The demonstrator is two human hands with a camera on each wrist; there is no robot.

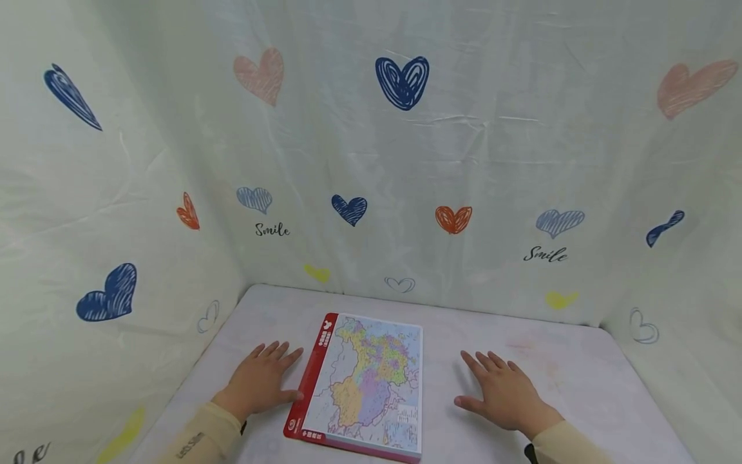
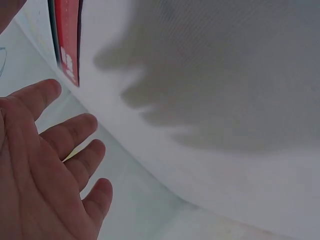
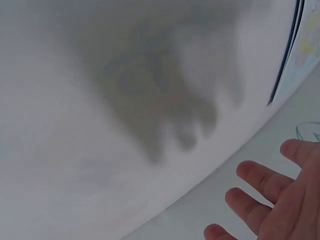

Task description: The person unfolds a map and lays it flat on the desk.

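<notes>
A flat, many-coloured map board (image 1: 371, 380) with a red strip (image 1: 312, 377) lies at the lower middle of the head view, on a smooth white table (image 1: 464, 328). It lies face up, maybe so the map shows well. The bare left hand (image 1: 259, 381), at the lower left, has its fingers spread apart and holds nothing; its thumb is by the red strip, but I cannot tell if it touches. The bare right hand (image 1: 503, 392), at the lower right, is spread too, holds nothing, and is apart from the board. In both wrist views, grey finger shadows (image 2: 225, 90) fall on the table, so the hands seem lifted, perhaps leaving the map uncovered.
</notes>
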